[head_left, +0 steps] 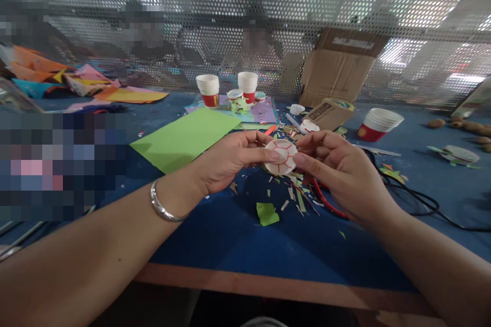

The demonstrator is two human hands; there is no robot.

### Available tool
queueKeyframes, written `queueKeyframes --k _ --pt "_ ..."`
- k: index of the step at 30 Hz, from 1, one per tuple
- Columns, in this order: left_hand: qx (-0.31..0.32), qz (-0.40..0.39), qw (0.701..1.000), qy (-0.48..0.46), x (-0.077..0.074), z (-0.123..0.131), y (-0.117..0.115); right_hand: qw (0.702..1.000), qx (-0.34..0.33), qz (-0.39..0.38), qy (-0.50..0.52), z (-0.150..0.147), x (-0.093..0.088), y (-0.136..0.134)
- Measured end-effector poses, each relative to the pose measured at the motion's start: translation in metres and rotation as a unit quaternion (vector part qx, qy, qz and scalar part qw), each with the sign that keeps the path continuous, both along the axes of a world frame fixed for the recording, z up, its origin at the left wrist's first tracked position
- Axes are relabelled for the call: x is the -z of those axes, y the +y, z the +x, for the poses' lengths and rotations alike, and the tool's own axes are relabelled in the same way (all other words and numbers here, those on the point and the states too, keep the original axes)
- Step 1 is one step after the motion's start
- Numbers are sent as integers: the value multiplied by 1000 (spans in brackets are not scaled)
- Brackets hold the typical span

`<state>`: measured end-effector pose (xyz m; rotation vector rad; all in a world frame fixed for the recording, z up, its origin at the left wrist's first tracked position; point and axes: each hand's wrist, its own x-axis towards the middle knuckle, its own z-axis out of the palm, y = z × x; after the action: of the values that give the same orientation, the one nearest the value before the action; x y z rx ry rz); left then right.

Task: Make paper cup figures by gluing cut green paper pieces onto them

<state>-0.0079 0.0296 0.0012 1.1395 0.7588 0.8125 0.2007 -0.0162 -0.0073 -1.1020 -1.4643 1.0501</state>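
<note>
Both my hands hold a small white round paper-cup bottom (281, 156) with red lines drawn on it, above the blue table (230, 235). My left hand (230, 159), with a silver bangle on the wrist, pinches its left edge between thumb and fingers. My right hand (341, 173) grips its right edge with fingers curled. Paper scraps (295, 195) and a green paper piece (267, 213) lie just below the hands.
A green paper sheet (186, 138) lies at left of centre. Stacks of white and red paper cups (208, 90) (247, 86) (379, 123) stand behind. A cardboard box (337, 69) leans on the perforated screen. A black cable (418, 199) and red-handled scissors (326, 202) lie at right.
</note>
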Motion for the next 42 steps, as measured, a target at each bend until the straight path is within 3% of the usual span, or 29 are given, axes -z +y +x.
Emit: queueKeyframes --k 7,11,16,22,29,34,42 --pt "5 -46 998 -41 -4 2 -2 1000 -5 -3 28 0 -1 -1" --pt "-49 -25 998 -42 -6 0 2 1000 14 2 4 0 0 0" --pt "-93 -10 995 -22 -5 -7 10 991 44 52 -115 7 -5 2" --pt "-101 14 995 14 -3 -9 10 944 124 128 -278 38 -10 12" --pt "-94 20 995 12 -7 -11 10 913 93 74 -391 71 -18 27" --pt "-96 36 994 30 -6 -13 13 890 123 62 -435 76 -23 28" --pt "-116 40 992 16 -5 -15 16 866 140 16 -479 94 -9 42"
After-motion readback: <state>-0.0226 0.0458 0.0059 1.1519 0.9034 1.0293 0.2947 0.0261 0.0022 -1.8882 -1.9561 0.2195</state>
